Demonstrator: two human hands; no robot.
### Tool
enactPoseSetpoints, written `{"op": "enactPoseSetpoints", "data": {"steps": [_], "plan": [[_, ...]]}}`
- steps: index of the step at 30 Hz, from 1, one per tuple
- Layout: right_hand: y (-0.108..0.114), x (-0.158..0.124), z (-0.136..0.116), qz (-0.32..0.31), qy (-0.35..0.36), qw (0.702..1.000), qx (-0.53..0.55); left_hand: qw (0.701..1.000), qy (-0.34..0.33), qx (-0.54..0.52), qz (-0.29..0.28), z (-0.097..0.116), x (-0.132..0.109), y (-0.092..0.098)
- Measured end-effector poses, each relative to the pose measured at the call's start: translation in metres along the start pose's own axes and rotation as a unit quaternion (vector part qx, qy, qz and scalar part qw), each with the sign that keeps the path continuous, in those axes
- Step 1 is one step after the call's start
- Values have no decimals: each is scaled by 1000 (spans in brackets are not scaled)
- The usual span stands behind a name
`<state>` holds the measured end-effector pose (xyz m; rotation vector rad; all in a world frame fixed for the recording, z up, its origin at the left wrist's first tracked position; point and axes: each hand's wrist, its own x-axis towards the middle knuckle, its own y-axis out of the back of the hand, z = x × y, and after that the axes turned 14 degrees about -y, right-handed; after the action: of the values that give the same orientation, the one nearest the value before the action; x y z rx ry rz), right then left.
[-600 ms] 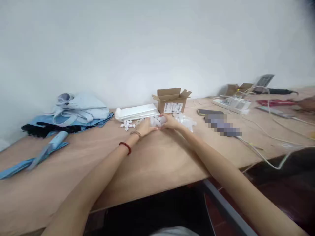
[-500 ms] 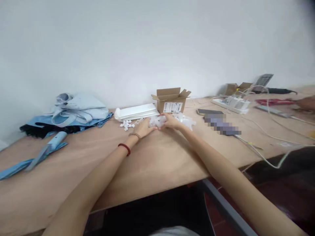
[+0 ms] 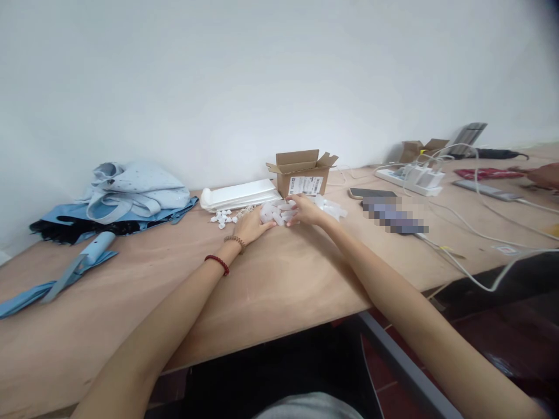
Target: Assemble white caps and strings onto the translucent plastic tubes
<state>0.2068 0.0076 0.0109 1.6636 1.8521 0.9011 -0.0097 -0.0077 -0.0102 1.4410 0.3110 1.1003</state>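
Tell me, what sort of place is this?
Probably a small workshop or packing bench: a plywood table, an open labelled cardboard box, a power strip with cables, and the left hand and right hand on small clear plastic pieces.

Left forearm and right forearm bare up to frame edge. Red beaded bracelet round left wrist; thinner brown beaded bracelet just beside it, nearer left hand. Pale grey garment at bottom edge.

Just behind my right grip stands the box. Behind my left grip lies the flat stack, with small pieces just left of that grip. The phone lies off to the right, all on the table.
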Motion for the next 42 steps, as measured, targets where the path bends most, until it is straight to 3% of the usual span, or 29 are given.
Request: {"op": "enactPoseSetpoints", "data": {"steps": [3,9,11,15,20,25,29,32,36,39,42], "plan": [[4,2,2,28,27,999,13,1000,3,4,1,0,-1,-1],[16,13,8,191,10,977,-92,1000,30,3,0,0,-3,-1],[15,21,7,177,4,971,-160,999,36,3,-1,0,-3,-1],[6,36,-4,85,-53,954,-282,999,39,-2,0,1,-3,-2],[5,39,-12,66,-67,949,-300,998,40,-42,20,6,-4,5],[9,18,-28,123,-26,973,-196,992,55,-73,86,8,-18,26],[7,-3,-42,66,53,994,-71,989,36,-87,113,11,-39,40],[20,-5,-33,104,10,992,-70,992,17,-97,80,14,-53,41],[57,1,-1,148,-62,982,-98,996,-12,-81,42,16,-61,34],[81,3,18,121,-76,977,-155,997,-22,-69,34,16,-61,32],[88,4,23,93,-50,971,-214,997,-22,-64,22,17,-60,32]]}}
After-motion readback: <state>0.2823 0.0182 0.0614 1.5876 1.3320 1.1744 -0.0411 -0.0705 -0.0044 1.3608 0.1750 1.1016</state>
